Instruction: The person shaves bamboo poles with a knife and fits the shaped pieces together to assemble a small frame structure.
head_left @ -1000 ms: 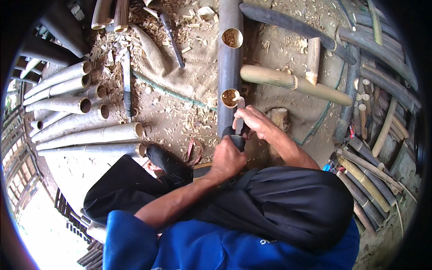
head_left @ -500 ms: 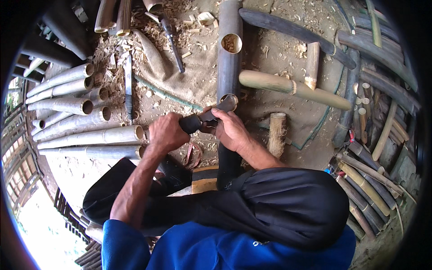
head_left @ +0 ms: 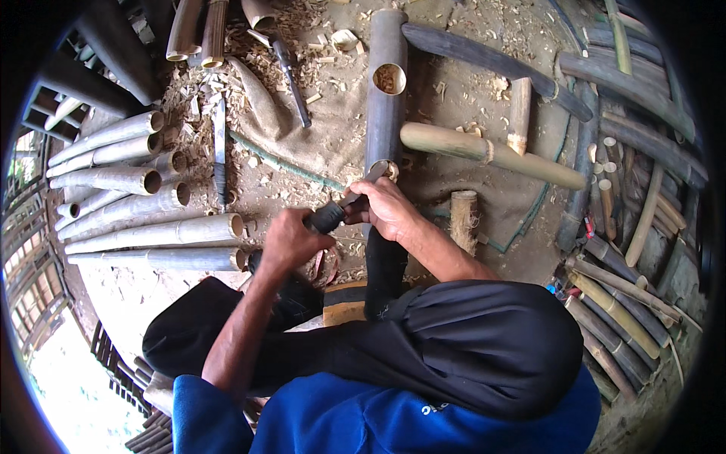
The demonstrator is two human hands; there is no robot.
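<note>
My left hand (head_left: pixel 290 240) is closed round the black handle (head_left: pixel 327 217) of a knife. The dark flat blade (head_left: pixel 376 169) slants up and to the right from it. My right hand (head_left: pixel 389 210) pinches that blade, and part of the grip is hidden behind the fingers. The blade's tip lies at the nearer hole (head_left: pixel 391 168) in a thick grey bamboo pole (head_left: pixel 384 125). A second round hole (head_left: pixel 389 79) farther up the pole has wood chips in it.
Bamboo pieces join the pole's right side, including a pale tube (head_left: pixel 491 151). A short stump (head_left: pixel 463 219) stands by my right forearm. Cut bamboo tubes (head_left: pixel 162 228) lie at left, near another knife (head_left: pixel 220 151). A dark-handled tool (head_left: pixel 291 79) lies on sacking among shavings.
My left hand has moved slightly right and toward me, so the knife slants more steeply. My right hand stays on the blade at the hole. The whole view has shifted a little.
</note>
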